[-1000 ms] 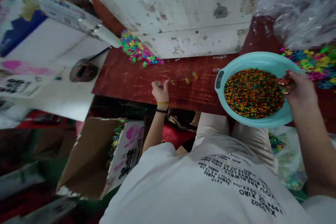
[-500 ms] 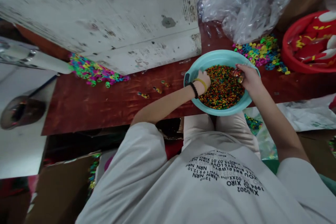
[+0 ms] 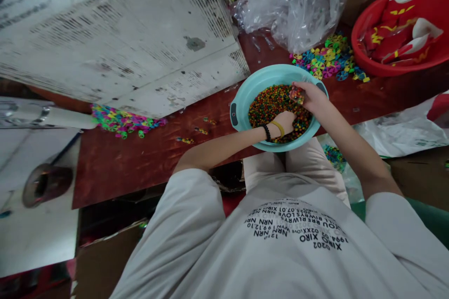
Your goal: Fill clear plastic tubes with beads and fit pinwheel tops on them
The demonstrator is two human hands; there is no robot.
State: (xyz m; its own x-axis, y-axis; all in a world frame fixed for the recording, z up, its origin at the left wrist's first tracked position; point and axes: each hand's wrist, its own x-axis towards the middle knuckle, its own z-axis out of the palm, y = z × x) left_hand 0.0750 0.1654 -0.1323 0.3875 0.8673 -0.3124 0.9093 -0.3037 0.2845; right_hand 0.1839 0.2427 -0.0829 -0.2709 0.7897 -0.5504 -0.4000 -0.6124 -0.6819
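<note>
A light blue basin holds a heap of small round multicoloured beads. My left hand, with a yellow band and a dark bracelet at the wrist, is down in the beads at the basin's near side. Its fingers point into the heap and are hidden. My right hand is closed on a small clear packet of beads, held over the basin's right part. Whether the packet is a bag or a shell, I cannot make out.
Three small bead-filled pieces lie on the dark red table. Colourful plastic wheels are heaped behind the basin, near clear plastic bags and a red tub. A large white carton stands at the back left.
My left hand has moved from the basin's left side toward the right and nearer to me, closer to my right hand. My right hand still holds the packet. The view has turned somewhat.
</note>
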